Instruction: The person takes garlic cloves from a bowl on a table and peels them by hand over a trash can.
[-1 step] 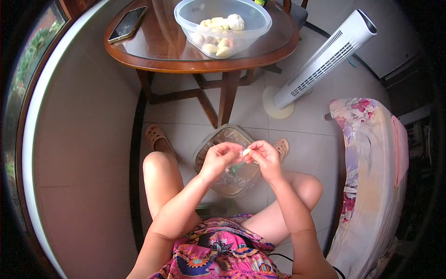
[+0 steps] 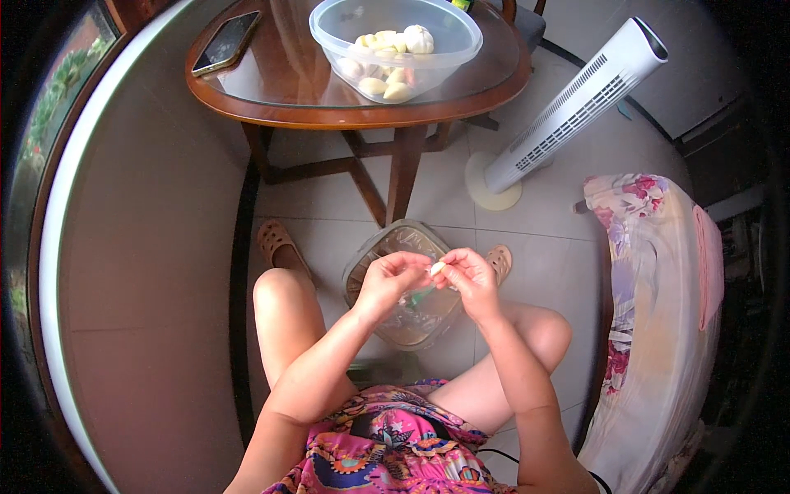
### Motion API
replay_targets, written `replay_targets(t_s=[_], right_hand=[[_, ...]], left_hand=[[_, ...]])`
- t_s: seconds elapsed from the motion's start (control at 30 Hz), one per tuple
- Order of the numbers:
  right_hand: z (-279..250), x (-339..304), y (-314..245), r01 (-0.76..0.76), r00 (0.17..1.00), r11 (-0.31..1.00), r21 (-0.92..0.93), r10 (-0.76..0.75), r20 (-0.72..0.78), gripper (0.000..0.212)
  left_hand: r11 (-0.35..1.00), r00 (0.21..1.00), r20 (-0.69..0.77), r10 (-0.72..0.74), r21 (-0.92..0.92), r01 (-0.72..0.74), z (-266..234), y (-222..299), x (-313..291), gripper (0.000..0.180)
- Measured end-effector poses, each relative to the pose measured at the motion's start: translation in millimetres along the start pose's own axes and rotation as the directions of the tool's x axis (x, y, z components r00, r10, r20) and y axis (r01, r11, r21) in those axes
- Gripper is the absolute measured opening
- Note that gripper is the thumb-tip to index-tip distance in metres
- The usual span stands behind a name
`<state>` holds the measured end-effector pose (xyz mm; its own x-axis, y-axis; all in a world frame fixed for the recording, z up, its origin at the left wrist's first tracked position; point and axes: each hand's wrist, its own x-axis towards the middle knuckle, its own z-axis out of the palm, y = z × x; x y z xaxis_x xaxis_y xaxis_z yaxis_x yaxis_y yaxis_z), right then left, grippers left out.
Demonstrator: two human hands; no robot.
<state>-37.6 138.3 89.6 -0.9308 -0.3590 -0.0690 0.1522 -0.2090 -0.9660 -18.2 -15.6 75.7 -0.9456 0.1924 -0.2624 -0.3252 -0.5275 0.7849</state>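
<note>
A small pale garlic clove [image 2: 437, 268] is pinched between the thumb and fingers of my right hand [image 2: 475, 284]. Close on its left, my left hand [image 2: 387, 284] has thumb and fingertips drawn together beside the clove; whatever they grip is too small to make out. Both hands are above a waste bin [image 2: 355, 262] with a clear plastic liner, standing on the floor between my legs. On the table ahead, a clear plastic tub [image 2: 327, 51] contains several peeled cloves [image 2: 383, 41] and a whole white garlic bulb [image 2: 418, 39].
The wooden table [image 2: 329, 117] has a glass top, with a phone [image 2: 226, 41] lying at its left. A white tower fan [image 2: 568, 107] stands to the right. Nearer on the right is a seat with a floral cover [image 2: 650, 329]. A wall [image 2: 156, 247] runs along the left.
</note>
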Motion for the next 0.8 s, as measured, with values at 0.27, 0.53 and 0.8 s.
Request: replay_targets(t_s=[0.27,0.53,0.8], right_hand=[[0.5,0.2,3.2,-0.001,0.999,0.999,-0.05,0.0,-0.033,0.011],[5.3,-5.1,-1.8,0.097,0.991,0.975,-0.198,-0.113,-0.069,0.019],[7.6,-5.2,-5.5,0.213,0.97,0.94,-0.266,-0.237,-0.061,0.029]], left_hand=[[0.998,1.0,0.002,0.025,0.05,-0.025,0.6,-1.3,-0.8,0.014],[0.985,0.996,-0.01,0.09,0.149,-0.088,3.3,-1.3,-1.3,0.012],[1.0,0.99,-0.14,0.013,-0.009,-0.015,0.7,1.0,1.8,0.012]])
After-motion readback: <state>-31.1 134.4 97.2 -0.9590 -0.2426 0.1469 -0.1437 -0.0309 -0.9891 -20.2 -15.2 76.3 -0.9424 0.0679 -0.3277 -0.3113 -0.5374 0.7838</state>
